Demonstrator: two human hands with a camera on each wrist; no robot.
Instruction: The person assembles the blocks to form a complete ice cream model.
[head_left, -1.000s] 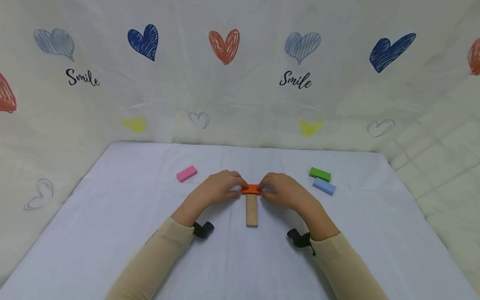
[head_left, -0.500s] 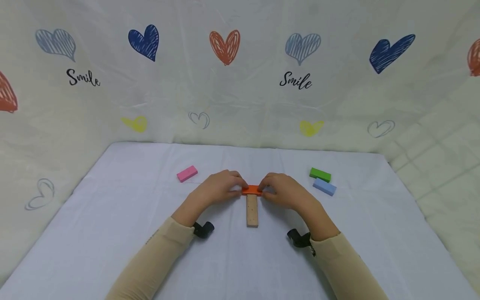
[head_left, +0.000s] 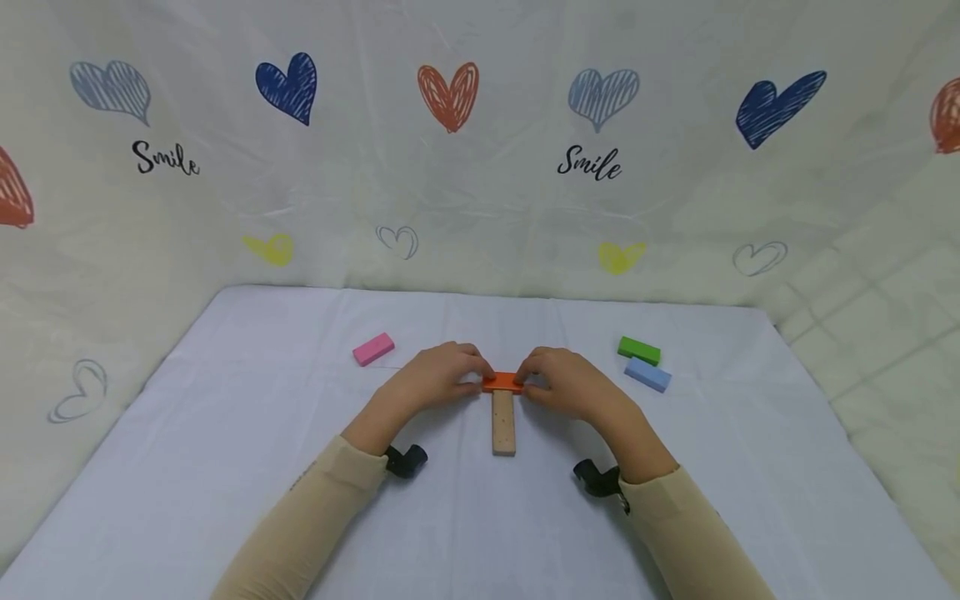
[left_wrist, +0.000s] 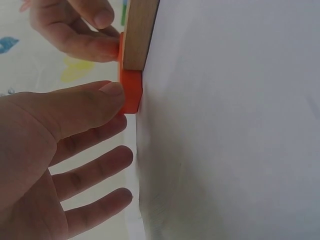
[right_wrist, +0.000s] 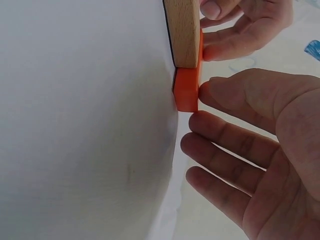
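Note:
An orange block [head_left: 502, 382] lies crosswise at the far end of a plain wooden block [head_left: 503, 423], the two forming a T on the white cloth. My left hand [head_left: 442, 373] pinches the orange block's left end between thumb and forefinger. At its right end, my right hand [head_left: 564, 379] pinches it the same way. In the left wrist view, the wooden block [left_wrist: 140, 35] stands against the middle of the orange block [left_wrist: 132, 92], and the other left fingers extend loosely below. The right wrist view shows the orange block [right_wrist: 186, 92] at the right thumb tip, with the remaining fingers spread.
A pink block [head_left: 373, 349] lies to the left of the hands. Off to the right, a green block [head_left: 640, 350] and a light blue block [head_left: 648, 374] lie close together. Behind the table [head_left: 450, 533] hangs a white backdrop [head_left: 510, 183] printed with hearts.

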